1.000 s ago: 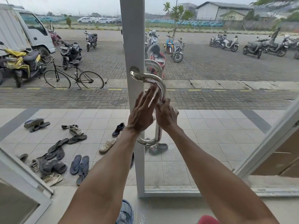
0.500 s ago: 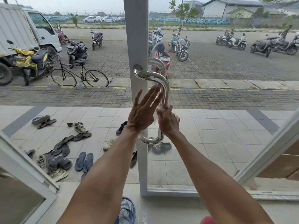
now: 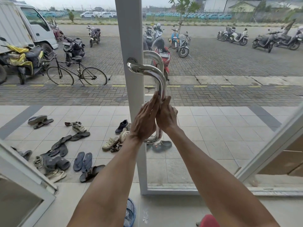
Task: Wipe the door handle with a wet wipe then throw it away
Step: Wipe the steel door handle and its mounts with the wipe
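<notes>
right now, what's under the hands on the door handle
The left hand and right hand cover the middle of the door handle. Any wet wipe between them is hidden; only bare steel shows above and below.

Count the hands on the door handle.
2. The left hand lies flat on the left of the door handle; the right hand grips it from the right.

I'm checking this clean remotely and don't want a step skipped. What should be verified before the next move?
1. Right hand grips the door handle on its upright bar: ok.
2. Left hand lies flat against the bar, fingers straight: ok.
3. Wet wipe under the hands: cannot tell, hidden.
4. Upper bend and lower end already wiped: cannot tell.
5. Blue basket on the floor by the door, for the throw-away: ok.
</notes>
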A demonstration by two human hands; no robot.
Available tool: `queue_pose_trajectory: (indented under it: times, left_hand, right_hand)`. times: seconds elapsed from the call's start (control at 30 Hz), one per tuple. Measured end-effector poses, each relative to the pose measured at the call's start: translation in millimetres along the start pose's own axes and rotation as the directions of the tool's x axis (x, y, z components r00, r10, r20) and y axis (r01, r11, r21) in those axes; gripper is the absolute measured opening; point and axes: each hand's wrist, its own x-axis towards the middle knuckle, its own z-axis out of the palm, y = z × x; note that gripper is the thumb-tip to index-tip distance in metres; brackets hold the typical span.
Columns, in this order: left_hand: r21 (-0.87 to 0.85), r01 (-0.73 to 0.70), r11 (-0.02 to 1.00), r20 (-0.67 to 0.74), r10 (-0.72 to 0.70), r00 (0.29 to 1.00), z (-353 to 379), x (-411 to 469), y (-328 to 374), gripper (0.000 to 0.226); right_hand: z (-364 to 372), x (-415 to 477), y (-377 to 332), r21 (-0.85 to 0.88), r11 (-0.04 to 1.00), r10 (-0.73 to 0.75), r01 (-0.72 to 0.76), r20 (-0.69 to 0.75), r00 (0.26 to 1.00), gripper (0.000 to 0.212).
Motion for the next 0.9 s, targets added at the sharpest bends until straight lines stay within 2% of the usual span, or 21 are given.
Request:
queue_pose_trajectory:
  times: [0.07,0.17,0.27,0.33,0.37,0.47,0.6,0.67,0.77,0.9]
  left_hand:
    - [-0.022,0.007,1.000,0.035,-0.006,0.999,4.7,-7.6,1.4,0.056]
    - [-0.021,0.020,1.000,0.045,-0.019,0.999,11.0,-11.4,0.0,0.054]
    - [-0.032,0.058,0.998,0.034,-0.057,0.998,16.7,-12.4,3.9,0.054]
    - [-0.042,0.072,0.997,0.028,-0.071,0.997,19.9,-14.1,7.6,0.054]
    - [-0.047,0.079,0.996,0.024,-0.077,0.997,21.3,-15.6,8.3,0.054]
    - [-0.048,0.110,0.993,0.003,-0.110,0.994,24.0,-20.9,9.6,0.052]
    - [-0.039,0.093,0.995,0.029,-0.092,0.995,26.8,-35.0,8.8,0.052]
    - [-0.055,0.102,0.993,0.067,-0.098,0.993,28.5,-43.7,7.6,0.056]
    - [-0.079,0.096,0.992,0.095,-0.088,0.992,27.9,-48.5,7.4,0.057]
    - [-0.105,0.074,0.992,0.058,-0.068,0.996,24.7,-37.4,6.2,0.051]
  right_hand:
    - [4.7,-3.6,5.6,-0.022,1.000,-0.002,0.002,0.005,1.000,0.018]
    - [0.2,0.6,9.5,0.016,1.000,-0.023,0.023,0.001,1.000,0.009]
    - [-6.5,6.7,13.5,-0.022,0.999,-0.044,0.045,0.041,0.998,0.019]
    - [-6.1,5.9,16.8,-0.045,0.997,-0.053,0.055,0.056,0.997,0.015]
    - [-5.0,4.2,18.1,-0.033,0.999,-0.031,0.033,0.061,0.998,0.012]
    - [1.0,-0.6,19.2,0.030,0.998,0.053,-0.055,0.058,0.997,0.025]
    - [15.5,-14.9,29.9,0.015,1.000,0.025,-0.027,0.117,0.993,0.006]
    - [24.1,-22.1,34.4,0.017,0.999,0.033,-0.035,0.103,0.994,0.014]
    - [27.2,-24.0,35.3,0.030,0.999,0.024,-0.025,0.038,0.999,0.038]
    - [18.0,-15.0,23.9,0.048,0.999,-0.022,0.024,-0.037,0.999,0.045]
